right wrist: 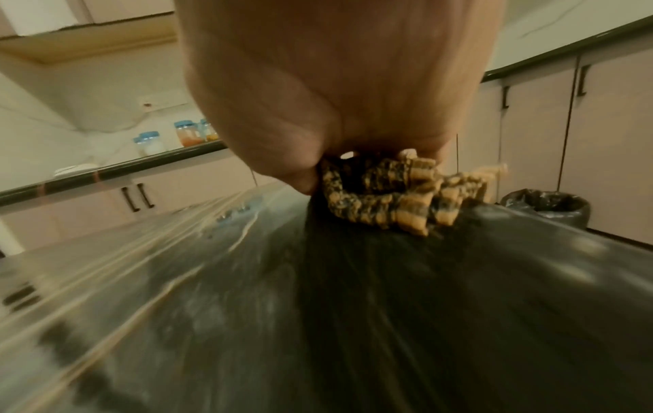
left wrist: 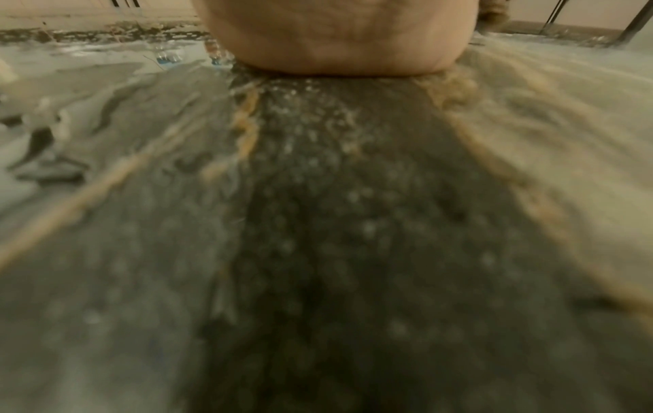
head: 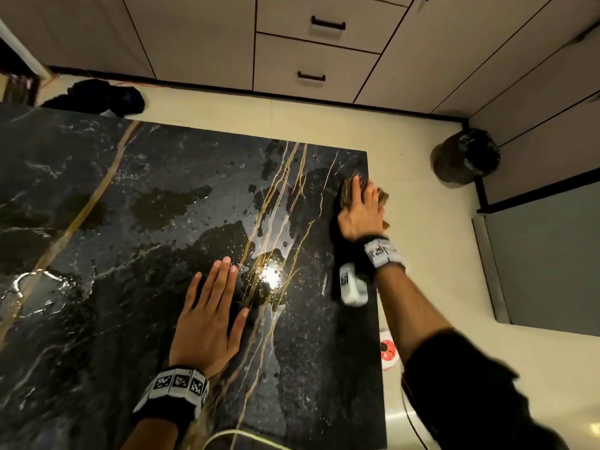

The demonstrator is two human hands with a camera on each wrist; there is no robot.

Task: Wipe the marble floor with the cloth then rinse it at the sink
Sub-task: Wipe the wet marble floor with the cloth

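Observation:
The black marble floor slab [head: 162, 222] with gold veins is wet, with puddles and a bright glare spot. A brown and tan cloth [head: 383, 195] lies at the slab's far right corner. My right hand [head: 360, 209] presses flat on it with straight fingers. In the right wrist view the cloth [right wrist: 395, 195] is bunched under my right hand [right wrist: 335, 83] on the marble [right wrist: 318, 307]. My left hand [head: 211, 316] rests flat on the marble near the glare, holding nothing. The left wrist view shows the heel of my left hand [left wrist: 335, 33] on the wet marble [left wrist: 318, 223].
A round bin [head: 466, 157] with a black liner stands in the corner beyond the cloth. A dark heap of fabric [head: 100, 97] lies at the slab's far left edge. Cabinet drawers [head: 311, 60] line the back. A red and white round object [head: 389, 350] sits by the slab's right edge.

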